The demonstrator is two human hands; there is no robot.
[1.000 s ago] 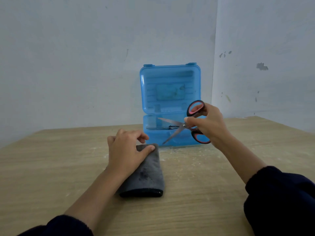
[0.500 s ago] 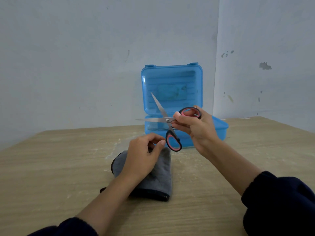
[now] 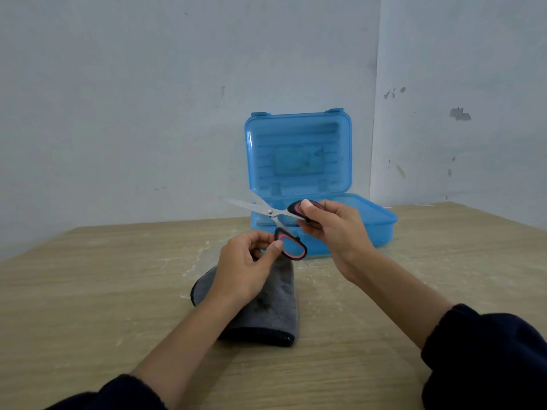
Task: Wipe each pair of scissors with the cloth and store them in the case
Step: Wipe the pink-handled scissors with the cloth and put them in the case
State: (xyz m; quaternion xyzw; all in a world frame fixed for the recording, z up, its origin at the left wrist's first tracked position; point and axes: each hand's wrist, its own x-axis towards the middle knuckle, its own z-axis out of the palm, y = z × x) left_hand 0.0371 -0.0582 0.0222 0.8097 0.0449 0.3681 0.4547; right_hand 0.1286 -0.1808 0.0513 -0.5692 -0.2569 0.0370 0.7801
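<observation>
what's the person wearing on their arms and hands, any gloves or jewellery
Both hands are bare: no gloves, rings, watch or bracelet show on the left hand or the right hand. Each arm wears a dark navy sleeve, pushed up so the forearms are uncovered: left sleeve, right sleeve. The fabric looks soft and plain, with no markings.

Our left hand (image 3: 245, 269) reaches toward twelve o'clock with its fingers (image 3: 260, 236) curled; our right hand (image 3: 337, 232), at two o'clock of it, has its fingers pinched tight.
</observation>
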